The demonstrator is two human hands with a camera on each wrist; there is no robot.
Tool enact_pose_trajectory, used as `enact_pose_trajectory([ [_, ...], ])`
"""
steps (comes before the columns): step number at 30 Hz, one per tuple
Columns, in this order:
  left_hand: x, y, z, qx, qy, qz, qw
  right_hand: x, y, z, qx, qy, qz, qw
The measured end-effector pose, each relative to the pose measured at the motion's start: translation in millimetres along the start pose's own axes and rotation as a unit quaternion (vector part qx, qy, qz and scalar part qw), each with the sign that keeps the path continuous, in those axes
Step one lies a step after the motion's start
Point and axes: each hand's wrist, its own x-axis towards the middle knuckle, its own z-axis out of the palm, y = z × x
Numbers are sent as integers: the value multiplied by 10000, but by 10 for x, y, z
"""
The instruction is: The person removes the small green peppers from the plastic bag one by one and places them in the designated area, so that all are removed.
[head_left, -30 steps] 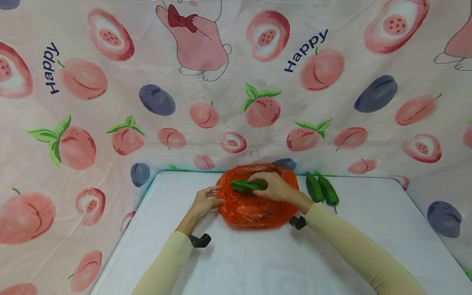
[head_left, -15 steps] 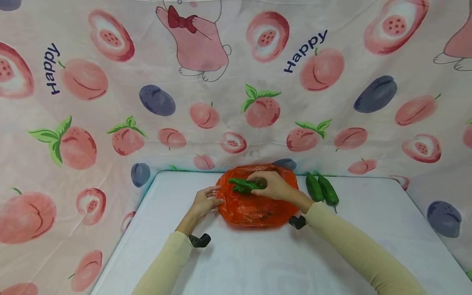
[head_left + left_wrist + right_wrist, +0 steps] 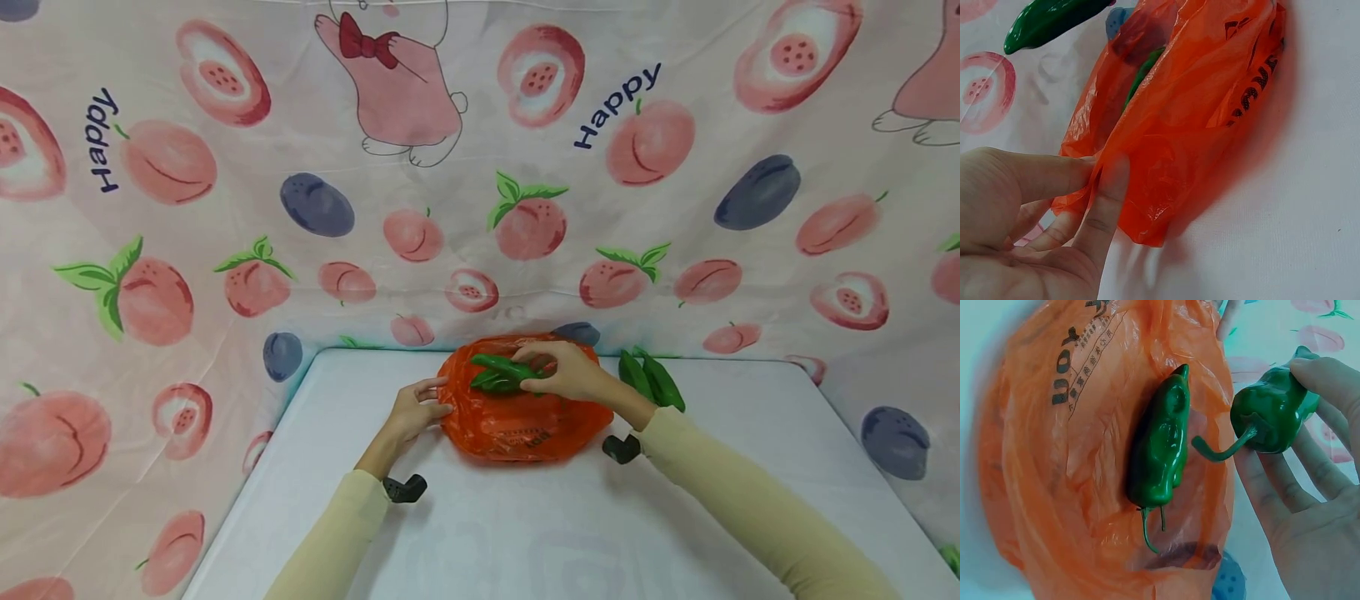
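In the head view an orange-red plastic bag (image 3: 510, 433) with dark print lies at the table's back. My left hand (image 3: 1041, 219) pinches its left edge between thumb and fingers. Over the bag, my right hand (image 3: 564, 371) holds a green pepper (image 3: 1275, 409) between thumb and fingers, its curved stem pointing away from the palm. In the right wrist view, another green pepper (image 3: 1159, 444) lies within the bag's opening, and two thin stems show at its end, so a second one may be beneath it. The left wrist view shows the held pepper (image 3: 1054, 22) above the bag.
Two more green peppers (image 3: 662, 385) lie side by side right of the bag, partly behind the right forearm. The white table (image 3: 525, 533) ends at a hanging cloth (image 3: 450, 192) printed with peaches. Each wrist carries a small black device (image 3: 405, 488).
My right hand has shifted slightly right and up with the pepper it holds, and its forearm now covers part of the two peppers at the right. The left hand keeps its place on the bag.
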Motion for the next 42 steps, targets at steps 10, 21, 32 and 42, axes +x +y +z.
enact_pose_trajectory([
  [10, 13, 15, 7, -19, -17, -23, 10000, -115, 1, -94, 67, 28, -8, 10000],
  [21, 11, 13, 8, -8, -27, 33, 10000, -221, 80, -184, 271, -29, -23, 9996],
  [32, 3, 15, 1, 104, 28, -39, 9999, -346, 84, -295, 294, 99, 100, 9995],
  [42, 9, 7, -11, 88, 37, -3, 10000, -450, 79, -388, 134, 232, 189, 9995],
])
